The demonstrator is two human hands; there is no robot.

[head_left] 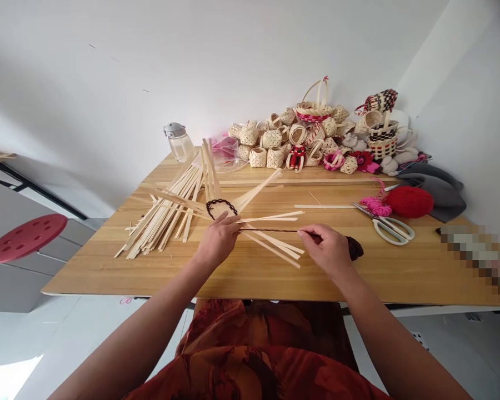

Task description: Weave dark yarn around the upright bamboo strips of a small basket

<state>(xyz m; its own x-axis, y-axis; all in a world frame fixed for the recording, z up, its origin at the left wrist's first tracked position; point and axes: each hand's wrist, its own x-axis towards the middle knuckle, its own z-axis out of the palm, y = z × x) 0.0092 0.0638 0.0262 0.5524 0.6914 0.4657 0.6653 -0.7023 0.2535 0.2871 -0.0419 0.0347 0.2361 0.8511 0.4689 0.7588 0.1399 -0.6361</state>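
Note:
My left hand [219,240] is closed on the near edge of a half-woven basket base [220,208]. Pale wooden strips fan outward from this base on several sides, and a dark twisted cord edges it. From the left hand a taut length of dark brown yarn [270,230] runs rightward to my right hand [325,245], whose fingers pinch it. Just beyond the right hand lies a dark ball of yarn [355,248], partly hidden by that hand. Loose wooden strips [170,211] are heaped left of the base.
Many small woven baskets [271,139] are piled along the wall. A lidded glass jar [179,143] stands at back left. Scissors [385,223] and a red yarn ball [410,201] lie to the right on the wooden table [150,280]. A red stool [26,239] stands left.

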